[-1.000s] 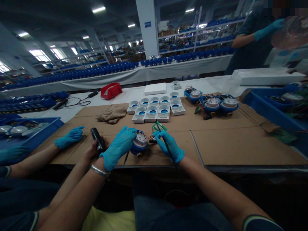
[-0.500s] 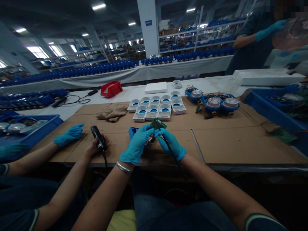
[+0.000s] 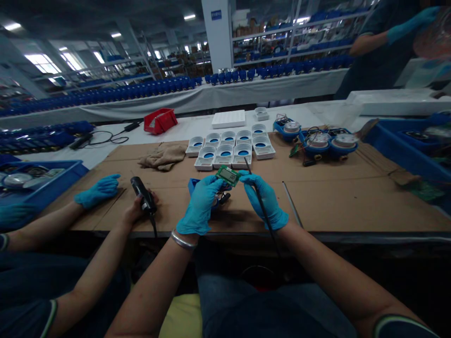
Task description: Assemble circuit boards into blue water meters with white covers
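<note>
My left hand (image 3: 201,203), in a blue glove, pinches a green circuit board (image 3: 228,175) with a small grey display facing up. Behind that hand, partly hidden, a blue meter housing (image 3: 193,184) with dark wires sits on the cardboard. My right hand (image 3: 264,199), gloved too, is closed around a thin black rod-like tool (image 3: 261,203) that slants up past the fingers. Its fingertips are close to the board's right edge; whether they touch it I cannot tell. White plastic frames with blue round windows (image 3: 224,157) stand in rows just beyond the board.
On the left, a co-worker's bare hand holds a black power screwdriver (image 3: 143,195), beside a gloved hand (image 3: 98,191). A brown cloth (image 3: 162,157), red bin (image 3: 160,121) and metal strip (image 3: 291,204) lie around. Wired blue meters (image 3: 317,143) and a blue crate (image 3: 394,145) are at right.
The board has turned so its display faces up. My right hand has moved right, away from my left hand, and the black tool has swung more upright. The view has shifted slightly.
</note>
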The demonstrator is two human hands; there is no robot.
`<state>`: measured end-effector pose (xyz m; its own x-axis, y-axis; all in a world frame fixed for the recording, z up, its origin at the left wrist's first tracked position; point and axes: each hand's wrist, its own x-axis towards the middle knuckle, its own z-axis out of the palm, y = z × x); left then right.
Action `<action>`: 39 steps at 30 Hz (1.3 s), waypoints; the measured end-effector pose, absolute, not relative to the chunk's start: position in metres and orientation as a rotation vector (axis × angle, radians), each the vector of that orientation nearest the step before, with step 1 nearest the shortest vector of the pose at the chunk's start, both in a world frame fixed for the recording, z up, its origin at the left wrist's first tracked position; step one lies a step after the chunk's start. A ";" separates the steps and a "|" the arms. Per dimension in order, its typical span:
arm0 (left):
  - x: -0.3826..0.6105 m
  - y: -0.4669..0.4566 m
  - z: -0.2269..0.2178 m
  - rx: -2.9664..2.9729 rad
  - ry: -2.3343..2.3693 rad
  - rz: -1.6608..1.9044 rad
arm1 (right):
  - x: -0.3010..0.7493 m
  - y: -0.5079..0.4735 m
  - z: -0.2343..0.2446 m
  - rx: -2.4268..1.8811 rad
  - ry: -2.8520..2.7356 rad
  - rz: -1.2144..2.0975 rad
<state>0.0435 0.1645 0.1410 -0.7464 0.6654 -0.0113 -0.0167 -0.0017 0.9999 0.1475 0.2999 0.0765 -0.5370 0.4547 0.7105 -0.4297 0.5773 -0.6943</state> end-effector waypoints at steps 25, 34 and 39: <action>0.042 0.156 0.145 0.458 1.644 1.949 | 0.137 0.281 0.073 -0.206 -1.875 1.189; 0.028 0.134 0.138 0.432 1.694 2.022 | 0.125 0.278 0.086 -0.097 -1.924 1.229; 0.019 0.117 0.132 0.504 1.775 2.039 | 0.116 0.268 0.088 -0.047 -1.942 1.192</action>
<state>0.0191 0.1165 0.1324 -0.8596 0.5107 0.0152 -0.0553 -0.1227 0.9909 0.1161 0.2678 0.0878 -0.6500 0.4264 0.6291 -0.3681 0.5476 -0.7515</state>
